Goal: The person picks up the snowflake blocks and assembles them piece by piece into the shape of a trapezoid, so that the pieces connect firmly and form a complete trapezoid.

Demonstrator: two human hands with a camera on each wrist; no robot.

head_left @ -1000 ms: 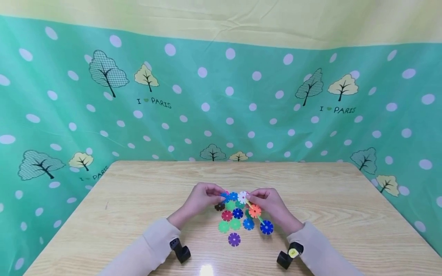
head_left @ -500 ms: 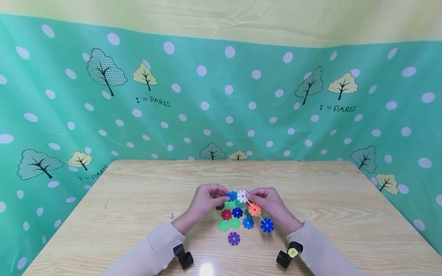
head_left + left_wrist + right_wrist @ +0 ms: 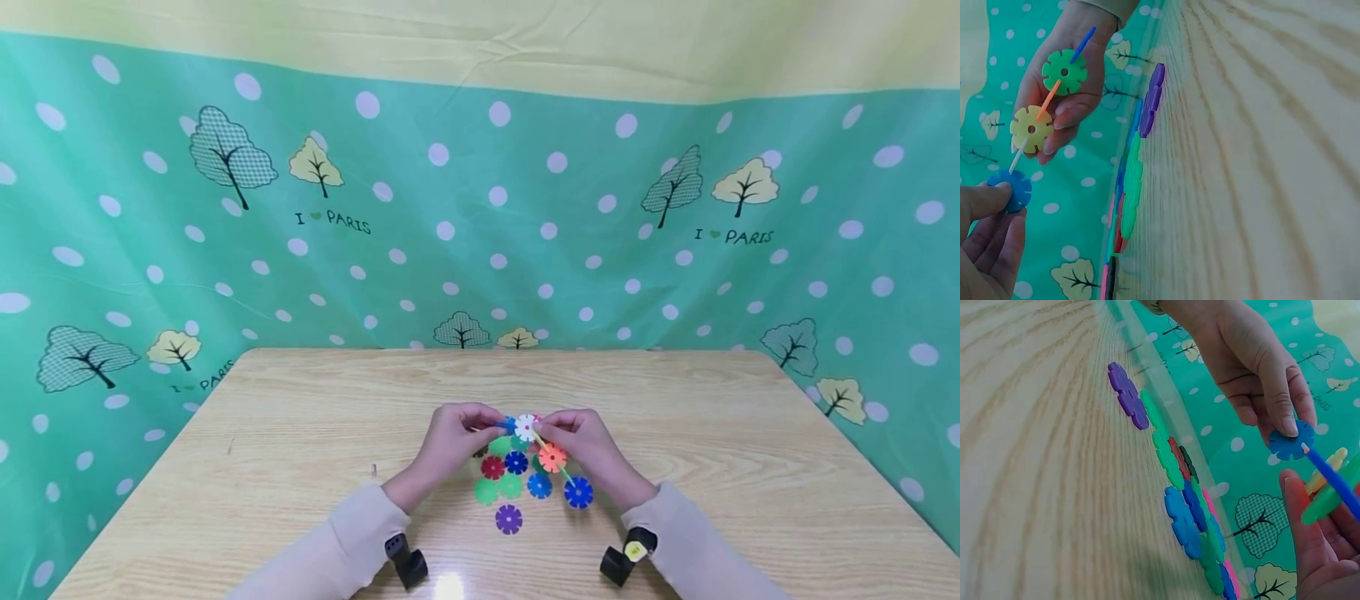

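Between thumb and fingers, my left hand pinches a blue notched snowflake disc. My right hand holds a chain of interlocked snowflake discs. The chain runs from a white disc through a yellow disc, an orange disc and a green disc to a dark blue disc. The blue disc meets the white one at its edge; how deep the slots engage, I cannot tell. Part of the right hand's grip is hidden behind the chain in the left wrist view.
Several loose discs lie on the wooden table below the hands, among them a purple disc, a red disc and a light green disc. A polka-dot cloth hangs behind the table.
My left hand has moved right, bringing the blue disc from apart to against the white disc and turning it more edge-on. The right hand and chain have barely shifted.
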